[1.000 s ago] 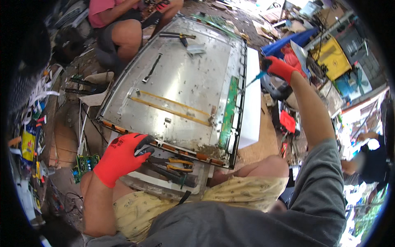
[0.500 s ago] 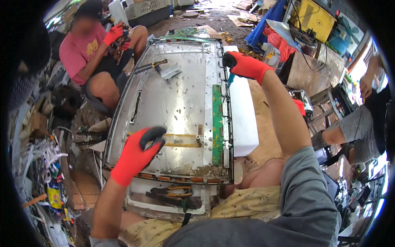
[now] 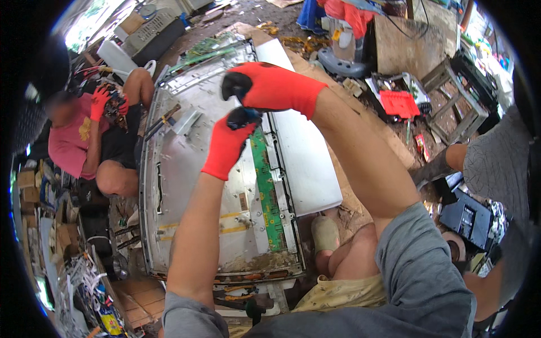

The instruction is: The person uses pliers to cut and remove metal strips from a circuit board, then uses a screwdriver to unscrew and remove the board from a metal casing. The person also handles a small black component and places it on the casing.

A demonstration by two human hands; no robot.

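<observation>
A large flat metal panel (image 3: 197, 197), like the back of a screen, lies before me with a long green circuit board (image 3: 263, 194) along its right side. My right hand (image 3: 270, 87), in a red glove with black fingertips, is closed around a screwdriver over the board's far end. Just below it, my left hand (image 3: 228, 143), gloved alike, has its fingers closed at the screwdriver's lower part. The gloves hide nearly all of the tool, tip included. Pliers (image 3: 162, 121) and a bent metal bracket (image 3: 187, 121) lie on the panel's far left.
White foam block (image 3: 307, 169) stands along the panel's right edge. At left a person in a pink shirt (image 3: 73, 141) sits holding a part in red gloves. Cutters (image 3: 239, 297) lie near my lap. Scrap strips (image 3: 84, 287) pile at lower left; a red plastic piece (image 3: 399, 103) lies right.
My left hand has moved from over the panel's near part up to my right hand and closed. The view has shifted, and the screwdriver, visible before, is now mostly hidden.
</observation>
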